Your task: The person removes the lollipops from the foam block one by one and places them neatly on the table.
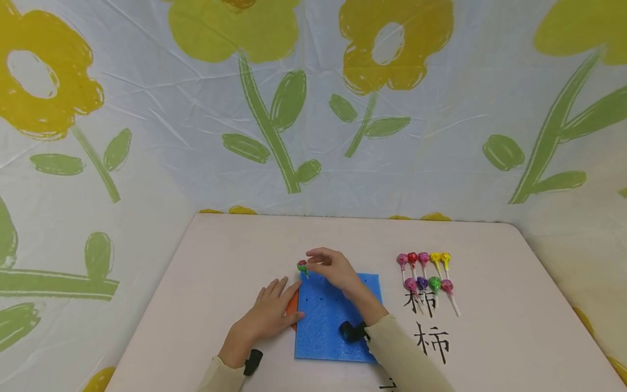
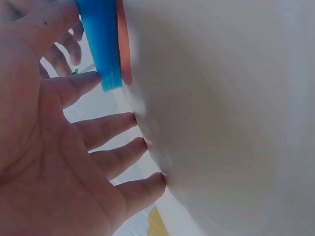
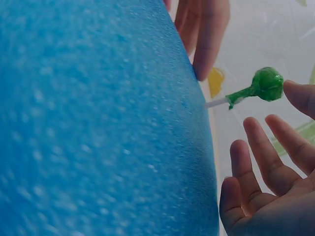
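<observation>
A blue foam block [image 1: 318, 337] with small dark holes lies on the table. Upright in its far left corner stands a green-wrapped lollipop [image 3: 268, 83], its white stick sunk into the foam. My right hand [image 1: 335, 269] is beside the candy head, thumb tip right at the wrapper and the other fingers spread apart. At the block's left edge, my left hand [image 1: 266, 314] rests with fingers extended: thumb and index finger touch the foam, while the other fingertips [image 2: 158, 181] meet the tabletop. An orange flat piece [image 1: 292, 309] shows from under the block, partly hidden.
To the right, several wrapped lollipops [image 1: 423, 258] lie in two rows, pink, red, yellow, purple and green. Black written characters [image 1: 432, 342] mark the pale table [image 1: 235, 239] beside and below them. A flower-printed cloth [image 1: 196, 158] hangs behind the table's far edge.
</observation>
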Demonstrator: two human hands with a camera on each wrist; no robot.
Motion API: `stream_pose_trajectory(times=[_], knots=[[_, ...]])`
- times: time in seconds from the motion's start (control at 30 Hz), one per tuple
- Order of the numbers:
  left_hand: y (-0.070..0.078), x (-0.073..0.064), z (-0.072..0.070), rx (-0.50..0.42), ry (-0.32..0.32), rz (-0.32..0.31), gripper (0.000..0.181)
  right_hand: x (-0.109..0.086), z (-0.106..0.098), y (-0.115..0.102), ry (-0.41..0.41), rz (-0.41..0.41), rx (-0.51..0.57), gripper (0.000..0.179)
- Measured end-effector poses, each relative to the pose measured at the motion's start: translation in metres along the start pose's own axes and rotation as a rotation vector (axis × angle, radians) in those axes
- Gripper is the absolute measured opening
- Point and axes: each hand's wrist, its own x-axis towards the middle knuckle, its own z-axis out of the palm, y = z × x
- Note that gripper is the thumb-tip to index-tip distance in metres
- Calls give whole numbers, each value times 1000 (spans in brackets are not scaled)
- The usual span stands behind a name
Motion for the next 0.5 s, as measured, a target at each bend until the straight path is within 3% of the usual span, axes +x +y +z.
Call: stream_pose_trajectory(times=[0.17, 0.5], knots=[[-1, 1, 0, 4, 0, -1, 74, 6, 3, 16, -22, 11, 1, 36], [-1, 0, 0, -6, 7, 17, 73, 4, 5, 14, -60, 3, 39, 31]])
